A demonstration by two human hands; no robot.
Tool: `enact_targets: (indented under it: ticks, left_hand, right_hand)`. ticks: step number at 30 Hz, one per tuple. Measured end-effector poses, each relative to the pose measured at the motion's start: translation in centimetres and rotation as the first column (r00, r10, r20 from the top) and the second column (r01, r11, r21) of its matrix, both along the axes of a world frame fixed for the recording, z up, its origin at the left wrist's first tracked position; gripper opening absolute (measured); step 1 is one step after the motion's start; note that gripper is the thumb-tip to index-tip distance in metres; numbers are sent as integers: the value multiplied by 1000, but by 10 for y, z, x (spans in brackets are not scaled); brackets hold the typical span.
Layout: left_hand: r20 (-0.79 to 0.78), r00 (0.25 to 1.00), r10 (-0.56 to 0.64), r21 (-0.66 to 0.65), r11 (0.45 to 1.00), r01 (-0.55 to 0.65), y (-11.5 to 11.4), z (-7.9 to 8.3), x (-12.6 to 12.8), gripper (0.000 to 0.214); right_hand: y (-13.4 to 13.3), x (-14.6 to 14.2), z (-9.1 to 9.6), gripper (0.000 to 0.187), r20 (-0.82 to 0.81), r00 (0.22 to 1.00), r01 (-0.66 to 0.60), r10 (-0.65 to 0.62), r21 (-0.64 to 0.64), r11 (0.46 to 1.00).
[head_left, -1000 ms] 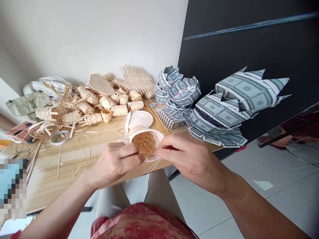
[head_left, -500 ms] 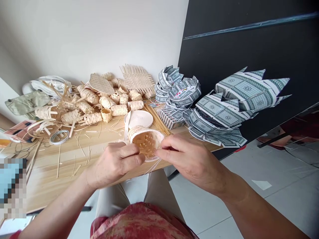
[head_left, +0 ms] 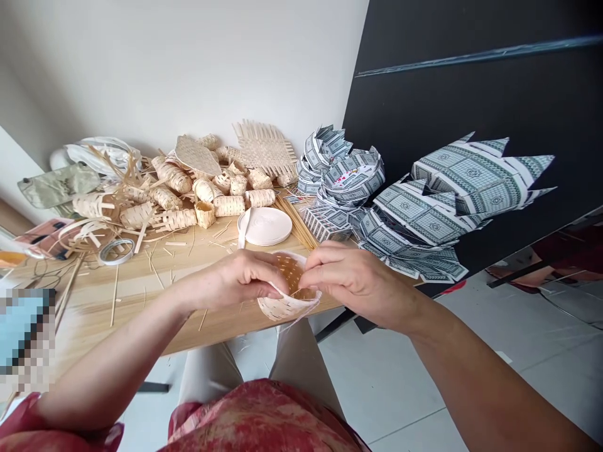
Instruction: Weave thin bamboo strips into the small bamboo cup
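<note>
A small woven bamboo basket (head_left: 288,306) sits between my two hands above the table's front edge, its open side tilted up towards me. My left hand (head_left: 240,280) grips its left rim, with the fingers curled over the opening. My right hand (head_left: 351,280) pinches the far rim from the right, and the fingertips of both hands nearly meet over the weave. Thin pale strips trail from the basket's underside, and part of its inside is hidden by my fingers.
The wooden table (head_left: 136,295) holds loose bamboo strips, a tape roll (head_left: 116,252), a white plate (head_left: 265,226), woven bamboo pieces (head_left: 211,194) and folded patterned-paper constructions (head_left: 426,210). A black wall panel (head_left: 471,81) stands behind them, with a tiled floor (head_left: 400,389) to the right.
The basket has tilted over, its opening turning from facing right towards me to facing up. Both hands have rolled with it, and my left hand now curls over the rim.
</note>
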State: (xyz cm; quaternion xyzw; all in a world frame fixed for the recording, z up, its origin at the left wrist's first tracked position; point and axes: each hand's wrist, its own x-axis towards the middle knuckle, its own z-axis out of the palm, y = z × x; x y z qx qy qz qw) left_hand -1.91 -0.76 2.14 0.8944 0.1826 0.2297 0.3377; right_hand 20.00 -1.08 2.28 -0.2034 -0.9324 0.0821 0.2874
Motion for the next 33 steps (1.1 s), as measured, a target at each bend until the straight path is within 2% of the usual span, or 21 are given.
enact_targets:
  ticks: [3,7,15,19,29,33]
  left_hand:
    - [-32,999,-9,-58,998,7,4,0,0,14]
    - [-50,998,-23,-64,998,20,5,-1,1,15]
    - [13,1000,-18,24,1000,18,4,-8,4,17]
    - [20,1000,11,72,997,-13,1,-10,4,19]
    - [33,996,84,112,990,-87,-4,-14,5,20]
    - [14,995,98,110,989,-99,-3,-17,6,20]
  right_hand:
    - [3,2,-3,21,-17,1000,-3,3,-25,1000]
    - [5,4,-7,18,-19,1000,-8,7,-59,998]
    - [12,3,-11,16,-74,994,-81,75,-91,993]
    - [13,1,-12,19,-78,994,-84,79,-59,995]
    - [15,-2,-13,22,-69,993,-99,94,-74,992]
    - [16,-6,-18,23,-81,988,-141,134,-86,986]
